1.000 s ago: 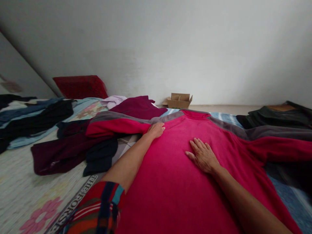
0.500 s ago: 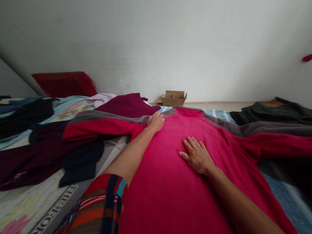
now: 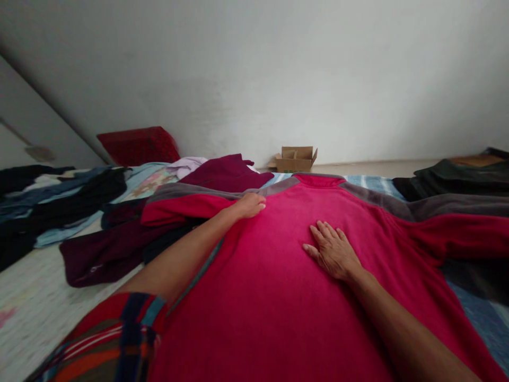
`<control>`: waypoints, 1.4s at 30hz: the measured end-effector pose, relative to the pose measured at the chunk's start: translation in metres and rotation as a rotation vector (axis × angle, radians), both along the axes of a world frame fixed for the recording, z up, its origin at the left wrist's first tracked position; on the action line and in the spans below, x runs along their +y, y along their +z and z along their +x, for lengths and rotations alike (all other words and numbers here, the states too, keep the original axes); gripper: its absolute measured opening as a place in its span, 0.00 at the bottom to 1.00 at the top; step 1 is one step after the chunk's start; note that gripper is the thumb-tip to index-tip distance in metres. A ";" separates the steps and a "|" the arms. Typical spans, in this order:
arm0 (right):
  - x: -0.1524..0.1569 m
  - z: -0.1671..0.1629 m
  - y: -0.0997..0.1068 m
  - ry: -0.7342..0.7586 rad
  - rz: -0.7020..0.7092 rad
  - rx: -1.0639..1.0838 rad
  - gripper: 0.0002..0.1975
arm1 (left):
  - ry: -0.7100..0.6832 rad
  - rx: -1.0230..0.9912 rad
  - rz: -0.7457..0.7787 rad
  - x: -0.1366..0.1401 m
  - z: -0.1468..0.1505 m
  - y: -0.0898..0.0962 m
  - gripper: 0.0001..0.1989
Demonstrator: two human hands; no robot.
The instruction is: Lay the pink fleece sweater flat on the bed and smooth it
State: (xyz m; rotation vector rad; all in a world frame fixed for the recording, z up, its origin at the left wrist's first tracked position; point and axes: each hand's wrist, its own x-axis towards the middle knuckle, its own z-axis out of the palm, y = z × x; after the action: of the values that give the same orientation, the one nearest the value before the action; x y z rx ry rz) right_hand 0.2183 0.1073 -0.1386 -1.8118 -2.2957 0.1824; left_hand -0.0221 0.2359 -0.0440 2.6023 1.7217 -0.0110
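Across the middle of the bed, a pink fleece [image 3: 270, 297] lies spread flat, back up, collar toward the far wall, sleeves out to either side; the spread keeps it smooth under the palms. The right hand [image 3: 333, 251] rests flat on the chest area, fingers together and extended, gripping nothing, seemingly pinning the cloth; the left hand [image 3: 249, 205] sits at the shoulder seam where the left sleeve [image 3: 183, 207] begins, fingers curled onto the fabric, though whether they pinch a fold cannot be told from this angle. A striped sleeve cuff [image 3: 111, 339] covers the near left arm. Beyond lie a maroon garment [image 3: 226, 172], dark clothes [image 3: 59, 196], a red pillow [image 3: 137, 144] and a cardboard box [image 3: 297, 158] by the wall. The fleece's hem is cut off at the bottom edge; its right sleeve runs out of view; the dark pile [image 3: 457, 178] at right is too bunched to identify.
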 end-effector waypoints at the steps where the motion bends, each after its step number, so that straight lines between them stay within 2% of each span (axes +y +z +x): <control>1: 0.000 0.000 0.000 0.001 0.000 0.000 0.35 | 0.019 0.034 -0.012 -0.019 -0.011 0.002 0.10; 3: 0.000 0.000 -0.001 0.001 -0.003 -0.004 0.35 | 0.102 0.089 0.006 -0.056 -0.034 0.002 0.11; 6: 0.000 0.000 0.000 -0.001 -0.005 -0.014 0.35 | 0.336 0.148 -0.024 -0.097 -0.062 -0.010 0.16; 9: -0.002 0.000 0.000 -0.005 -0.010 -0.024 0.35 | 0.490 0.080 -0.047 -0.113 -0.074 -0.023 0.19; 13: -0.002 0.000 0.000 -0.013 -0.016 -0.036 0.34 | 0.547 0.013 -0.074 -0.115 -0.078 -0.033 0.15; 17: -0.002 0.000 -0.001 -0.006 -0.009 -0.025 0.34 | 0.510 0.107 0.008 -0.125 -0.082 -0.037 0.16; 21: -0.002 0.000 -0.002 -0.005 -0.004 -0.019 0.35 | 0.378 0.253 0.091 -0.138 -0.080 -0.032 0.17; 26: 0.000 0.000 -0.003 0.009 -0.005 0.011 0.35 | 0.161 0.150 0.251 -0.146 -0.069 -0.030 0.21; 29: 0.000 0.000 0.000 0.007 -0.014 0.025 0.35 | 0.094 0.085 0.135 -0.147 -0.069 -0.041 0.27; 33: 0.000 -0.001 0.008 0.009 -0.033 0.043 0.35 | 0.189 0.114 -0.094 -0.143 -0.079 -0.053 0.33; 38: 0.001 -0.002 0.015 0.000 -0.039 0.072 0.35 | 0.205 0.124 -0.110 -0.137 -0.086 -0.049 0.35; 42: 0.001 0.000 0.017 0.007 -0.047 0.101 0.36 | 0.213 0.177 -0.036 -0.142 -0.074 -0.041 0.34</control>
State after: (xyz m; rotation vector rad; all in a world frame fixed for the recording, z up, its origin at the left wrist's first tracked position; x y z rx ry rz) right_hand 0.2180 0.1087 -0.1221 -1.7741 -2.2468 0.3233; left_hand -0.0962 0.0940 -0.0852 2.4441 2.0271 -0.2729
